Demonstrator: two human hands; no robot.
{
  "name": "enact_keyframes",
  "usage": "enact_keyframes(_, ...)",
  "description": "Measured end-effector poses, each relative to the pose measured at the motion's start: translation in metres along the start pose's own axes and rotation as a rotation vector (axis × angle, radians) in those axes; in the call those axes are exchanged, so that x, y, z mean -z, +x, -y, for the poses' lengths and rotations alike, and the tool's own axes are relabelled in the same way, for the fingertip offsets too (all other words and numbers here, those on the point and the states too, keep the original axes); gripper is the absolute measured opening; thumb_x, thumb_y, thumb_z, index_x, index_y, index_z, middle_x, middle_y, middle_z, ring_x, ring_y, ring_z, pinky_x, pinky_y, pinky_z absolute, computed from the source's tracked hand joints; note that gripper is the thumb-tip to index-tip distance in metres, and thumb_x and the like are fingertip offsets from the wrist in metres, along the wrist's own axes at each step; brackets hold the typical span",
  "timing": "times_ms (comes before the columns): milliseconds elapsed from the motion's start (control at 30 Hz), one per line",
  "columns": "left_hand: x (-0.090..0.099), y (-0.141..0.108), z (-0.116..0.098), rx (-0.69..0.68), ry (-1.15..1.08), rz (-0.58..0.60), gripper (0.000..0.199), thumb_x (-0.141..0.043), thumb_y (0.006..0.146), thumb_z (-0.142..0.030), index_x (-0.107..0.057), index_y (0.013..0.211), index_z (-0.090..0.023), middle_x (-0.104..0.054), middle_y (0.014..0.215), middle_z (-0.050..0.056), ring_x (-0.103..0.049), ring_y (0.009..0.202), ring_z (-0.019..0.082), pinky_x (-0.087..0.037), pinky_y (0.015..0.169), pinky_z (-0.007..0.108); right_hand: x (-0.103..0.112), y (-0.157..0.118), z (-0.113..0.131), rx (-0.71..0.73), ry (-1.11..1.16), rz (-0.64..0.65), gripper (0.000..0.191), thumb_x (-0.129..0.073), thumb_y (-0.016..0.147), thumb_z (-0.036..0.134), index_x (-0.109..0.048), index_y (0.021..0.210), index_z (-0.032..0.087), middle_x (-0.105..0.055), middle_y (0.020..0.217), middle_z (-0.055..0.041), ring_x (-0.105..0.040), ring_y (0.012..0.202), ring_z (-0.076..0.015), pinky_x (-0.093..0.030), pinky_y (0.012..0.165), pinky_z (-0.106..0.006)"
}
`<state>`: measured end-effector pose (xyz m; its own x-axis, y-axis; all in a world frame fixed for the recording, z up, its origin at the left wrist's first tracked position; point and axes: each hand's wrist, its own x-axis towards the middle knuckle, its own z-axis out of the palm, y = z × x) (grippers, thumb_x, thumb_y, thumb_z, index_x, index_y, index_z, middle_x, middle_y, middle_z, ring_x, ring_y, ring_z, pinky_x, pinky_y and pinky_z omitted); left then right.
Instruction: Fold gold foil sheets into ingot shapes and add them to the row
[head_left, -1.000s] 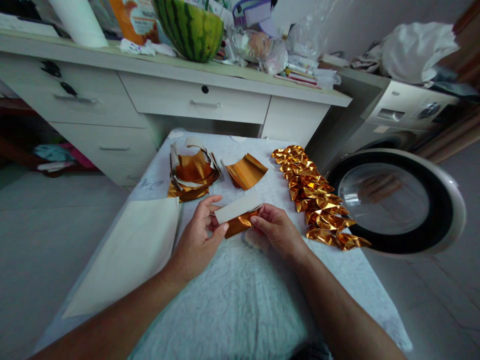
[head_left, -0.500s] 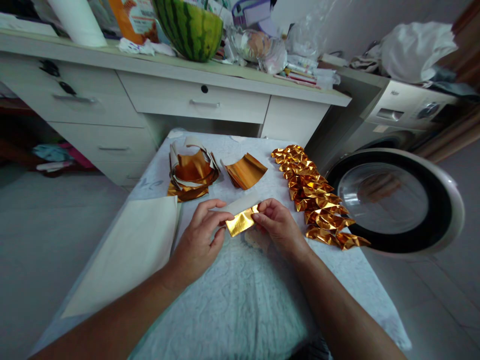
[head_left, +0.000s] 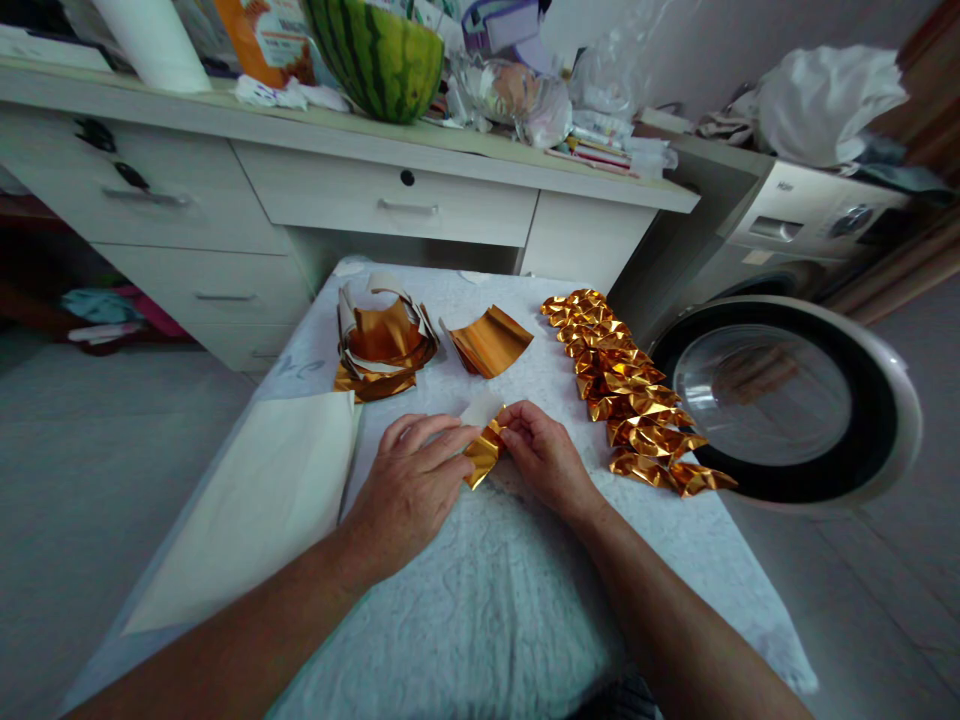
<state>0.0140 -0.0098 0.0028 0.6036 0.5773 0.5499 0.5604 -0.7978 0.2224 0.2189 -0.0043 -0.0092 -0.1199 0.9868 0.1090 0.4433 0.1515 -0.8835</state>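
A small piece of gold foil paper [head_left: 484, 455] with a pale edge behind it is between my hands, over the cloth-covered table [head_left: 480, 600]. My left hand [head_left: 420, 475] grips its left part, the fingers laid over it and the thumb hidden. The fingers of my right hand [head_left: 541, 448] pinch its upper right end. Beyond my hands lie a short stack of gold sheets [head_left: 493, 342] and a larger curled bundle of gold and white sheets [head_left: 386, 335]. Folded gold pieces [head_left: 622, 385] stand in a long row to the right.
White paper [head_left: 255, 500] lies on the table's left side. Behind the table is a white counter [head_left: 330, 125] with a cut watermelon [head_left: 379, 60] and plastic bags. The open round door [head_left: 787, 400] of a washing machine [head_left: 795, 215] stands close to the table's right edge.
My left hand has turned over the foil, its fingers now covering the left part. Less of the gold and of the pale strip shows, and the piece is tilted more steeply.
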Motion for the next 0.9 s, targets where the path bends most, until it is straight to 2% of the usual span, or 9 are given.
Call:
enact_keyframes(100, -0.006, 0.001, 0.002, -0.098, -0.112, 0.046, 0.017, -0.05, 0.091, -0.008, -0.063, 0.091, -0.017, -0.069, 0.112, 0.006, -0.055, 0.114, 0.022, -0.042, 0.101, 0.043, -0.001, 0.0, 0.003, 0.042, -0.139, -0.025, 0.011, -0.051, 0.086, 0.016, -0.058, 0.094, 0.021, -0.062, 0.084, 0.0001, -0.054, 0.078, -0.0152, -0.042, 0.072, -0.027)
enact_keyframes(200, -0.01, -0.001, 0.002, -0.085, -0.174, 0.122, 0.017, -0.047, 0.093, -0.009, -0.062, 0.098, -0.016, -0.069, 0.102, 0.005, -0.061, 0.102, 0.018, -0.049, 0.094, 0.038, -0.002, 0.001, 0.005, 0.074, -0.26, -0.035, 0.015, -0.053, 0.084, 0.011, -0.06, 0.094, 0.021, -0.062, 0.082, -0.0006, -0.053, 0.084, -0.0174, -0.041, 0.076, -0.029)
enact_keyframes(400, -0.013, -0.005, -0.001, -0.034, -0.138, 0.233, 0.022, -0.05, 0.092, -0.011, -0.06, 0.111, -0.016, -0.068, 0.099, 0.005, -0.062, 0.094, 0.02, -0.054, 0.086, 0.04, -0.004, 0.002, 0.005, 0.094, -0.434, -0.019, 0.017, -0.056, 0.083, 0.009, -0.065, 0.091, 0.021, -0.064, 0.086, -0.0015, -0.051, 0.086, -0.0188, -0.037, 0.084, -0.033)
enact_keyframes(467, -0.013, -0.004, -0.001, -0.036, -0.135, 0.254, 0.023, -0.049, 0.091, -0.01, -0.062, 0.109, -0.016, -0.067, 0.096, 0.005, -0.062, 0.092, 0.02, -0.055, 0.084, 0.04, -0.004, 0.002, 0.005, 0.088, -0.467, -0.022, 0.016, -0.057, 0.084, 0.011, -0.067, 0.091, 0.021, -0.063, 0.087, -0.0026, -0.051, 0.088, -0.0192, -0.036, 0.086, -0.034)
enact_keyframes(567, -0.013, -0.003, -0.002, -0.03, -0.145, 0.247, 0.026, -0.049, 0.087, -0.006, -0.064, 0.106, -0.017, -0.067, 0.101, 0.007, -0.061, 0.097, 0.021, -0.055, 0.086, 0.04, -0.003, 0.001, 0.007, 0.067, -0.503, -0.031, 0.017, -0.056, 0.087, 0.013, -0.071, 0.091, 0.022, -0.061, 0.093, -0.0052, -0.05, 0.093, -0.0203, -0.037, 0.087, -0.035)
enact_keyframes(733, -0.012, -0.003, -0.002, -0.036, -0.178, 0.199, 0.036, -0.045, 0.082, 0.0, -0.062, 0.111, -0.016, -0.065, 0.119, 0.008, -0.057, 0.116, 0.02, -0.05, 0.102, 0.041, 0.0, 0.003, 0.006, 0.138, -0.514, 0.025, 0.023, -0.055, 0.087, 0.008, -0.072, 0.095, 0.022, -0.062, 0.095, -0.0056, -0.051, 0.092, -0.0198, -0.038, 0.087, -0.034)
enact_keyframes(900, -0.011, -0.003, -0.001, -0.027, -0.196, 0.219, 0.037, -0.045, 0.083, -0.002, -0.06, 0.113, -0.017, -0.067, 0.115, 0.008, -0.061, 0.111, 0.02, -0.052, 0.1, 0.04, 0.004, 0.002, 0.007, 0.186, -0.526, 0.086, 0.02, -0.059, 0.085, 0.01, -0.07, 0.098, 0.021, -0.062, 0.095, -0.0059, -0.051, 0.092, -0.0203, -0.038, 0.085, -0.034)
